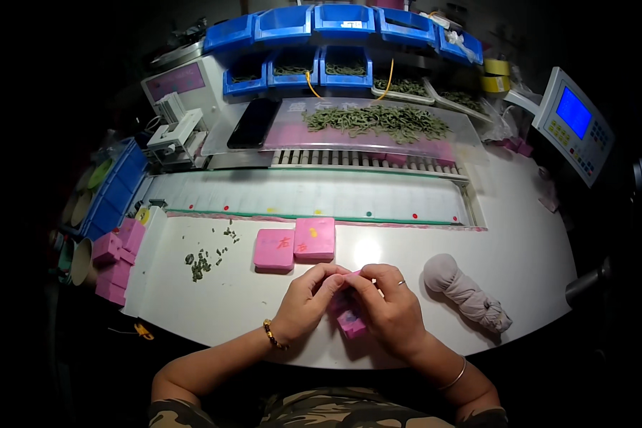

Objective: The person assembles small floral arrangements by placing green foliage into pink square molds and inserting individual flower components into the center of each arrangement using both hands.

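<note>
Close to the front edge of the white table, my left hand (303,307) and my right hand (394,314) meet over a pink rubber mould (351,324). Fingers and thumbs of both are closed at its upper end, and they cover much of it. Its lower part shows between the hands, with a darker patch on the face. Whether a small piece sits between the fingertips cannot be made out. Just beyond my left hand lie two more pink mould blocks, a left one (272,250) and a right one (315,239), side by side with coloured marks on top.
Small dark green pieces (201,267) lie scattered at left. A rolled grey cloth bundle (471,296) rests at right. Beyond the rollers, a clear tray (285,135) bears a green heap and a black phone (255,123). Blue bins (283,25) stand behind; a control panel (574,125) is far right.
</note>
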{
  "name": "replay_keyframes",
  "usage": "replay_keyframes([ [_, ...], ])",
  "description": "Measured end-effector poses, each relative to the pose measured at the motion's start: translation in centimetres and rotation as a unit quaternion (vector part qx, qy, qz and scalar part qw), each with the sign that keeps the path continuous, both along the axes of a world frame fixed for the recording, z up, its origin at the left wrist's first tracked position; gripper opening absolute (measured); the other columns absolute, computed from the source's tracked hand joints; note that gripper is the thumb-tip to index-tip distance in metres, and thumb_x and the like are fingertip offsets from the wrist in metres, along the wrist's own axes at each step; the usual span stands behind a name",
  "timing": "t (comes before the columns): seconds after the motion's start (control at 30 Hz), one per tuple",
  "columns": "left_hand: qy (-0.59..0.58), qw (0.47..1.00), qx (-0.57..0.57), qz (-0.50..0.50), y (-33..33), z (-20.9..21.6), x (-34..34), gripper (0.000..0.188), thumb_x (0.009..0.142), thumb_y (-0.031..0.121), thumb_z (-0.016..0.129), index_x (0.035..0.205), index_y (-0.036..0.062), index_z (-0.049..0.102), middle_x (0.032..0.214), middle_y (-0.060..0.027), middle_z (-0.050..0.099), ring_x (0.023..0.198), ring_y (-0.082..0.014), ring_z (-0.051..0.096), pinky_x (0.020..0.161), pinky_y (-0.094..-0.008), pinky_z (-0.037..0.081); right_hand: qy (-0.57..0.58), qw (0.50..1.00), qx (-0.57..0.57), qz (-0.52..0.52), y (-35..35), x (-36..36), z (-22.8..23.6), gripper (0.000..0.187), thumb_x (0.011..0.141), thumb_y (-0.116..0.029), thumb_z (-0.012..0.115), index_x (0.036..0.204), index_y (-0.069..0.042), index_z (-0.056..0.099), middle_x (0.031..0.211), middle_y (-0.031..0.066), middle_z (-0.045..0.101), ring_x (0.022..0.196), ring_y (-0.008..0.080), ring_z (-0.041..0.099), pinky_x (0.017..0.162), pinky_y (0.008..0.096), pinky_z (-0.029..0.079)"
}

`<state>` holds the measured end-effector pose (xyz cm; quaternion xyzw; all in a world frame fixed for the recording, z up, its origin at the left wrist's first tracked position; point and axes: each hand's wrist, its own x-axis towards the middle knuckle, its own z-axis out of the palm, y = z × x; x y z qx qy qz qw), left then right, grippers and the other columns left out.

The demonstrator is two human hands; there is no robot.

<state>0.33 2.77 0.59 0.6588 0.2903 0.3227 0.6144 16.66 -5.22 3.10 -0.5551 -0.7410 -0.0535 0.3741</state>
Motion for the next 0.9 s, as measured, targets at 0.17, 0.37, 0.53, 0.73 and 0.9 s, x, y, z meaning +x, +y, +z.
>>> replay_keyframes([
  [0.17,-0.016,1.000,-0.003,-0.005,-0.3,-0.2,0.4,0.022,0.103,0.015,0.049,0.112,-0.0018,0.060,0.102,-0.0048,0.064,0.095,-0.0086,0.058,0.086,-0.0243,0.048,-0.012,1.000,0.006,0.005,-0.4,0.1,-0.2,0.030,0.076,-0.004,0.065,0.107,-0.001,0.066,0.102,0.0115,0.058,0.094,0.0271,0.061,0.074,0.0344,0.054],
  [0.37,-0.015,1.000,-0.011,-0.002,-0.3,-0.5,0.6,0.025,0.105,0.018,0.045,0.113,-0.0012,0.059,0.101,-0.0033,0.063,0.092,-0.0069,0.057,0.084,-0.0234,0.048,-0.008,1.000,0.014,0.000,-0.5,-0.1,-0.1,0.027,0.077,-0.004,0.065,0.104,-0.002,0.064,0.102,0.0118,0.058,0.095,0.0287,0.060,0.076,0.0353,0.054],
  [0.53,-0.004,1.000,-0.029,0.012,-0.4,-0.3,1.3,0.029,0.106,0.021,0.042,0.112,-0.0009,0.060,0.099,-0.0033,0.063,0.090,-0.0070,0.056,0.083,-0.0237,0.048,0.009,0.999,0.036,0.035,-0.4,0.1,-0.4,0.022,0.079,0.001,0.070,0.099,-0.002,0.060,0.096,0.0126,0.062,0.091,0.0325,0.060,0.081,0.0399,0.050],
  [0.73,0.027,0.999,0.013,0.023,0.4,-0.6,1.9,0.029,0.105,0.020,0.042,0.111,-0.0010,0.060,0.101,-0.0050,0.063,0.095,-0.0100,0.056,0.087,-0.0257,0.046,0.011,0.998,0.037,0.048,-0.7,0.3,-0.9,0.030,0.078,0.004,0.069,0.105,-0.002,0.057,0.090,0.0110,0.063,0.089,0.0317,0.061,0.084,0.0390,0.048],
  [0.9,0.047,0.997,0.054,0.031,0.7,-1.0,2.2,0.028,0.104,0.019,0.043,0.110,-0.0020,0.060,0.102,-0.0077,0.064,0.098,-0.0138,0.058,0.092,-0.0283,0.045,0.023,0.998,0.035,0.047,-0.8,0.1,-1.0,0.033,0.078,0.006,0.069,0.107,-0.002,0.056,0.091,0.0115,0.063,0.088,0.0313,0.061,0.085,0.0398,0.048],
])
